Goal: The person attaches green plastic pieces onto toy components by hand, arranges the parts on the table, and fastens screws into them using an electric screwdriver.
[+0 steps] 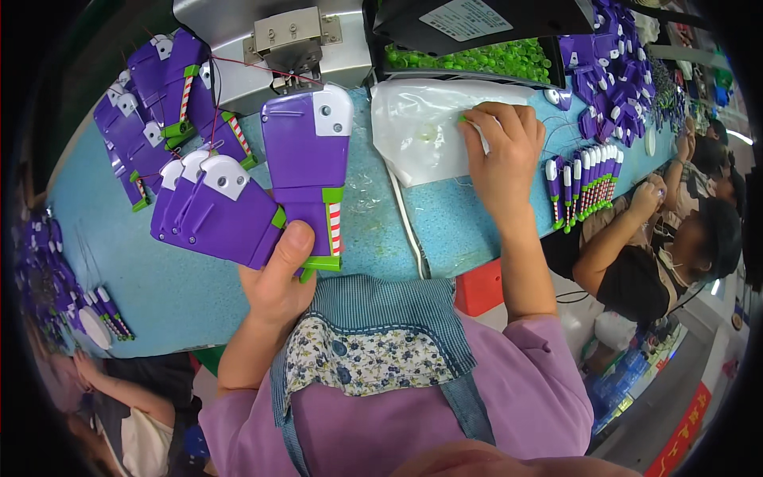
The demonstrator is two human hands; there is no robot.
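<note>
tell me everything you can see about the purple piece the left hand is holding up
The purple piece is a flat, glossy plastic toy part, roughly rectangular and upright. Its top right corner is a white rounded panel with two small dark dots. Lower down on the right are a green block and a red-and-white striped strip, with a green tab at the bottom. The left hand grips its lower end, thumb across the front. It overlaps a fan of similar purple pieces in the same hand, above the blue table.

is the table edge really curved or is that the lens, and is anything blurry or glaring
Head view: the lens bends the blue table edge, strongest near the dark rim. The left hand and its purple toy parts are sharp. The clear plastic bag under the right hand catches mild glare. The people at the rim look soft.
</note>
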